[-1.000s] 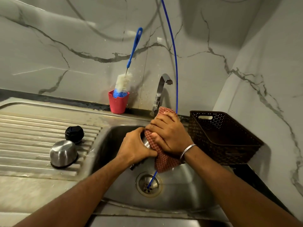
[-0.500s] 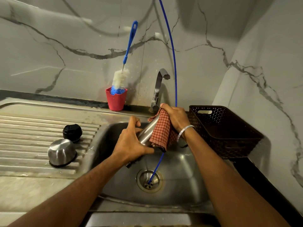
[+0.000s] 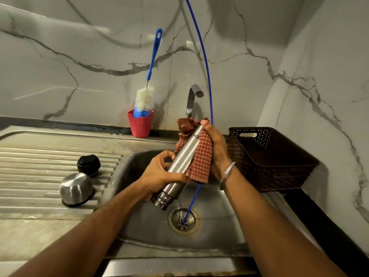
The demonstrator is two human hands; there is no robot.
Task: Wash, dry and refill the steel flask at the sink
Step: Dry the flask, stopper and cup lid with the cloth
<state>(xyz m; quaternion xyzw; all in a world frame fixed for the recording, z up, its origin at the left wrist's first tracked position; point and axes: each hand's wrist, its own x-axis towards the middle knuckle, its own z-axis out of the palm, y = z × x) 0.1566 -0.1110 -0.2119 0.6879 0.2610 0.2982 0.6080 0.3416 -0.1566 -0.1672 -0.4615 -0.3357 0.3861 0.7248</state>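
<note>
Steel fills the scene: we stand at the sink, its ribbed drainboard stretching off to our left, and we hold the steel flask above the basin. Its long axis runs on a slant, threaded mouth low and toward us over the drain, base high and away, just below the tap. Our left hand is the nearer to the mouth, fingers curled round the lower body just above the threads. Our right hand cups the upper half from the right side through the checked cloth, fingers wrapped behind it, thumb tip by the base. We judge the drying is under way, and any further wipe runs along that slant, the cloth sliding down toward the left hand. On the drainboard wait the steel cup and, just behind it, the black cap, well apart from the flask.
</note>
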